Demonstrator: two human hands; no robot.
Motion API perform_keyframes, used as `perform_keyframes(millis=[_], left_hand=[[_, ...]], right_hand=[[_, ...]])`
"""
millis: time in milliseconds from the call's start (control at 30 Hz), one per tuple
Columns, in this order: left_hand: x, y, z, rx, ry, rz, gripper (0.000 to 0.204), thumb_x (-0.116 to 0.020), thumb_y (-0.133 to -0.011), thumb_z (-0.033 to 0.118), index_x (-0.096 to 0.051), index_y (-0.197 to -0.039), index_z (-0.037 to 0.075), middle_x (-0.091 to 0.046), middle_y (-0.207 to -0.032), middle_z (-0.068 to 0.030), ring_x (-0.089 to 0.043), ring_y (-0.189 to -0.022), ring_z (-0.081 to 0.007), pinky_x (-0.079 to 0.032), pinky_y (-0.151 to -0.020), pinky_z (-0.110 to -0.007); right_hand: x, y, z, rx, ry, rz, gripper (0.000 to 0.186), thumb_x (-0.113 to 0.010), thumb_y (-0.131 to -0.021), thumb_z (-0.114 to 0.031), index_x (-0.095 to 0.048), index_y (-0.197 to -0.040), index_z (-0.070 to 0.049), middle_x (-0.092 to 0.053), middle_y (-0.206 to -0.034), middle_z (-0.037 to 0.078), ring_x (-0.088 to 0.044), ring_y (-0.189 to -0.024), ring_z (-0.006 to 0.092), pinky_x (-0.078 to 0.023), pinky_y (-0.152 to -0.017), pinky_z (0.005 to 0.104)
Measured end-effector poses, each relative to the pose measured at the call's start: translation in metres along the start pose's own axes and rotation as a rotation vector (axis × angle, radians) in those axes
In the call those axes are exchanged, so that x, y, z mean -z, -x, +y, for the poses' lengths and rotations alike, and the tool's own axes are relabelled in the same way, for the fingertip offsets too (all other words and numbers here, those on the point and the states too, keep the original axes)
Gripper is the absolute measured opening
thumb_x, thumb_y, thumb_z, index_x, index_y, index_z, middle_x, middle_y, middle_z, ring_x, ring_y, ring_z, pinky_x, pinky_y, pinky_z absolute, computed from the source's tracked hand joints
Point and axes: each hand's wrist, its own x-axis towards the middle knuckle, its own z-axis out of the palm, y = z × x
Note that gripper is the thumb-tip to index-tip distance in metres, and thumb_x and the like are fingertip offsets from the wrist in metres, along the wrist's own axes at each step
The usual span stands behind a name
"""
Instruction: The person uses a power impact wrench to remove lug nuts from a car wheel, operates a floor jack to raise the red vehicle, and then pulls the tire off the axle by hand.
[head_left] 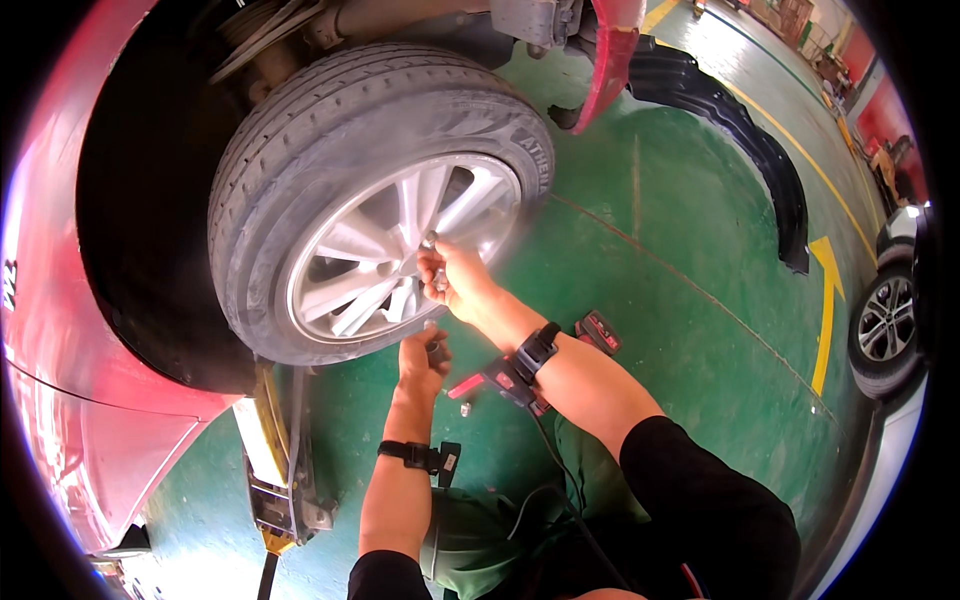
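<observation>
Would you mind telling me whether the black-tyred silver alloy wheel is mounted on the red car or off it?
Mounted: the silver alloy wheel sits inside the red car wheel arch.

Wheel [385,205]: black tyre on silver multi-spoke alloy rim, mounted upright under the red car's wheel arch, tyre bottom at the green floor. Small metal lug nut [431,240] sits at the hub centre, pinched at the right hand's fingertips; details too small to resolve.
</observation>
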Motion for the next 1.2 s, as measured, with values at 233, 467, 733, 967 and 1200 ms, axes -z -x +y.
perform_keyframes(millis=[233,467,733,967,1200], left_hand=[[-0.002,-0.001,-0.001,0.008,-0.006,-0.003,0.024,-0.058,-0.093,0.028,-0.058,-0.092,0.004,-0.054,-0.071,-0.0040,-0.052,-0.060,-0.0176,-0.036,-0.046,-0.026],[-0.002,-0.002,-0.002,-0.007,-0.003,-0.004,0.025,-0.059,-0.093,0.029,-0.059,-0.091,0.004,-0.055,-0.071,-0.0044,-0.052,-0.059,-0.0172,-0.037,-0.046,-0.027],[-0.002,0.003,-0.003,-0.026,-0.045,-0.024,0.027,-0.063,-0.090,0.035,-0.061,-0.085,0.008,-0.054,-0.068,-0.0009,-0.054,-0.060,-0.0134,-0.036,-0.053,-0.029],[-0.002,0.002,-0.003,-0.029,-0.023,-0.021,0.027,-0.062,-0.090,0.036,-0.060,-0.085,0.009,-0.053,-0.065,-0.0017,-0.053,-0.058,-0.0134,-0.036,-0.052,-0.028],[-0.005,0.003,-0.002,-0.035,-0.038,-0.035,0.028,-0.062,-0.090,0.036,-0.060,-0.084,0.009,-0.054,-0.065,-0.0016,-0.052,-0.058,-0.0135,-0.035,-0.052,-0.028]], right_hand=[[0.010,-0.006,0.000,0.054,-0.054,0.023,0.023,-0.060,-0.094,-0.030,-0.060,-0.090,-0.008,-0.059,-0.071,0.001,-0.055,-0.061,0.0098,-0.048,-0.056,0.0280],[0.009,-0.005,-0.001,0.070,-0.034,0.001,0.018,-0.061,-0.094,-0.024,-0.059,-0.095,-0.007,-0.059,-0.078,0.003,-0.056,-0.064,0.0109,-0.050,-0.060,0.0282],[0.001,0.002,-0.003,0.036,-0.191,0.000,0.029,-0.053,-0.099,-0.030,-0.057,-0.089,-0.003,-0.060,-0.077,0.005,-0.057,-0.064,0.0129,-0.053,-0.065,0.0348],[0.000,-0.001,-0.001,0.073,-0.198,-0.051,0.033,-0.048,-0.101,-0.031,-0.057,-0.091,-0.001,-0.060,-0.082,0.008,-0.060,-0.070,0.0159,-0.055,-0.065,0.0327],[0.012,-0.016,-0.001,0.134,-0.132,-0.049,0.032,-0.044,-0.103,-0.028,-0.053,-0.097,0.002,-0.060,-0.083,0.011,-0.061,-0.073,0.0199,-0.056,-0.069,0.0368]])
